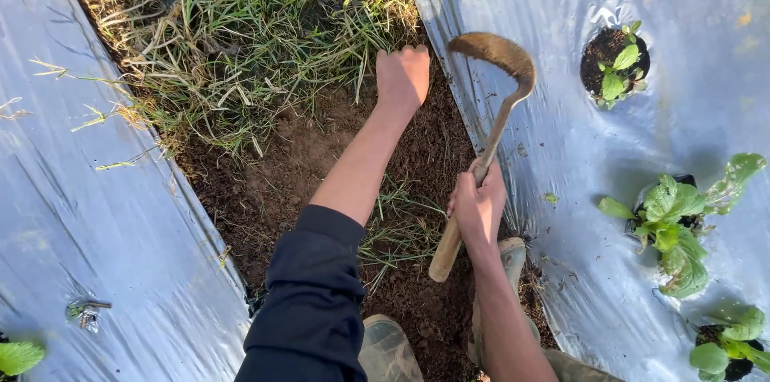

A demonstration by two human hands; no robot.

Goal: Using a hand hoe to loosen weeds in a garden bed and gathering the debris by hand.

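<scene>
I see my left hand (403, 76) stretched forward, its grip balled into a fist around a tuft of the grass (241, 37) at the edge of the bare soil (281, 173). My right hand (478, 207) has its grip clamped tight on the wooden handle of a hand hoe (488, 137), held just above the soil with its curved rusty blade raised beside the silver mulch sheet (561, 149). Leafy seedlings (674, 226) grow through holes in that sheet, to the right. My boots (389, 348) stand on the soil below.
</scene>
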